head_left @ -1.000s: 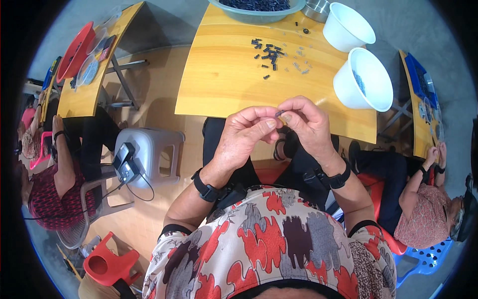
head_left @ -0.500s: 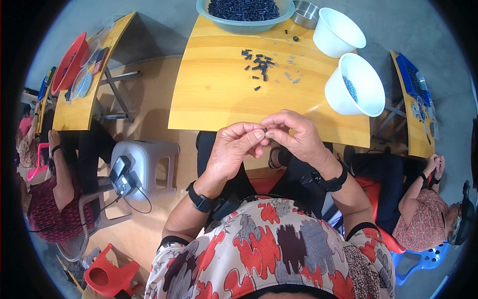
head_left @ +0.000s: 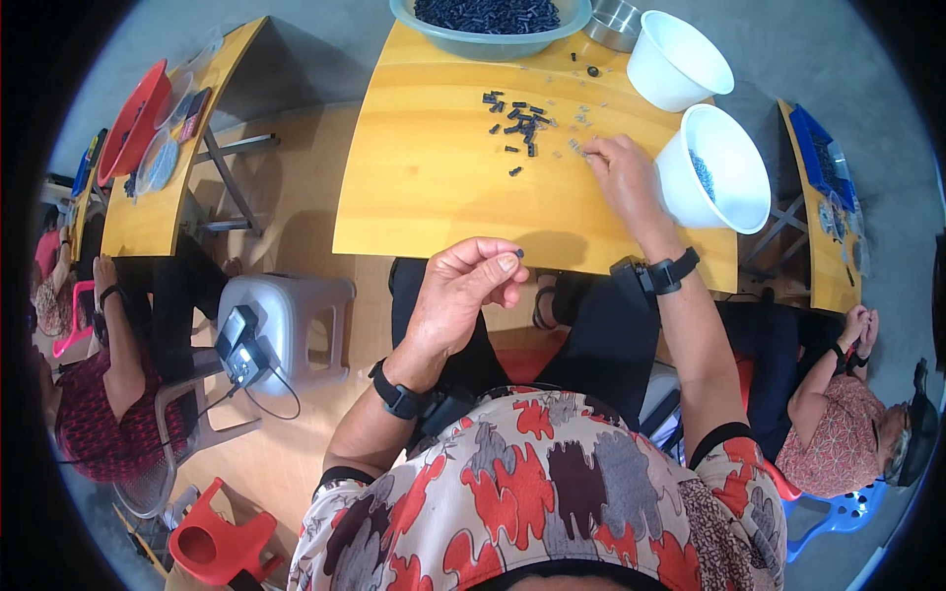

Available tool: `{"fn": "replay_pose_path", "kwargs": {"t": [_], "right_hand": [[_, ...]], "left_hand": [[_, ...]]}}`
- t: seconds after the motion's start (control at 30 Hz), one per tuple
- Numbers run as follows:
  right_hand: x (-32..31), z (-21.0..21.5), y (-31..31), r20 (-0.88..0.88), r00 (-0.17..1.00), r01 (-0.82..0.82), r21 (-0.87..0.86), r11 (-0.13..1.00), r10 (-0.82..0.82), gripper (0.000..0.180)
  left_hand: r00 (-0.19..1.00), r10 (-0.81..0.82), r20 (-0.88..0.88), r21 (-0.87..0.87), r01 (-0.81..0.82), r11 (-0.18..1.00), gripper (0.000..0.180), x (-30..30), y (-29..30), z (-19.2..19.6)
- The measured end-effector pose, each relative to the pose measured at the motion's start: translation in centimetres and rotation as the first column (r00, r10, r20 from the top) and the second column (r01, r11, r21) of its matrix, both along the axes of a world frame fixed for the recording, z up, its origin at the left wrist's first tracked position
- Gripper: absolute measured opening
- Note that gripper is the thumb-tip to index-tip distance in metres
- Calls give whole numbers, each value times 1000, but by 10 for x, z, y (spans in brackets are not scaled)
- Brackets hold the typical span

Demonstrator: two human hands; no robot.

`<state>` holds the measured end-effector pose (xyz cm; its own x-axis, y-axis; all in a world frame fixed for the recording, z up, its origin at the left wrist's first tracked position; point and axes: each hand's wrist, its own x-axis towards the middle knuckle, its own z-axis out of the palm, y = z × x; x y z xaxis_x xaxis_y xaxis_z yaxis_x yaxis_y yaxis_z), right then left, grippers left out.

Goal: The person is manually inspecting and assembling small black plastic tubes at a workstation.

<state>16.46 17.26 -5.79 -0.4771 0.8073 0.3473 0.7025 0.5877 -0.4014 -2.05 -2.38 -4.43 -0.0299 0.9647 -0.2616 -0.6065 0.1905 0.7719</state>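
Observation:
My left hand (head_left: 468, 295) is closed just in front of the table's near edge. A small black cylindrical piece (head_left: 519, 253) sticks out between its thumb and fingertips. Over the right part of the table, my right hand (head_left: 627, 182) reaches forward with its fingers drawn together. Its fingertips come down at a scatter of tiny clear pieces (head_left: 574, 147); whether one is between them is hidden. Left of these lies a loose pile of black cylindrical pieces (head_left: 522, 120). Beside my right wrist, a tilted white tub (head_left: 731, 187) holds small light-blue pieces (head_left: 702, 175).
On the wooden table (head_left: 424, 197), a wide basin (head_left: 473, 44) full of black pieces stands at the far edge, next to a metal bowl (head_left: 613, 25). Another white tub (head_left: 680, 61) is far right. People sit at side tables; a grey stool (head_left: 281, 325) stands left.
My right hand has left the left hand and moved forward and right to the clear pieces. The left hand stays in place, holding the black piece.

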Motion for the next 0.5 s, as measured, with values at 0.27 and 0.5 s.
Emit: {"fn": "replay_pose_path", "kwargs": {"t": [0.27, 0.5], "right_hand": [[-1, -4, -4, -133, 991, 7, 22, 1000, -4, 6], [-13, 29, -57, -542, 840, -170, -254, 952, 5, 5]], "left_hand": [[1000, -2, 9, 44, 2, 999, 13, 2, -3, 6], [1000, -13, 13, 101, 11, 995, 14, 6, -9, 14]]}}
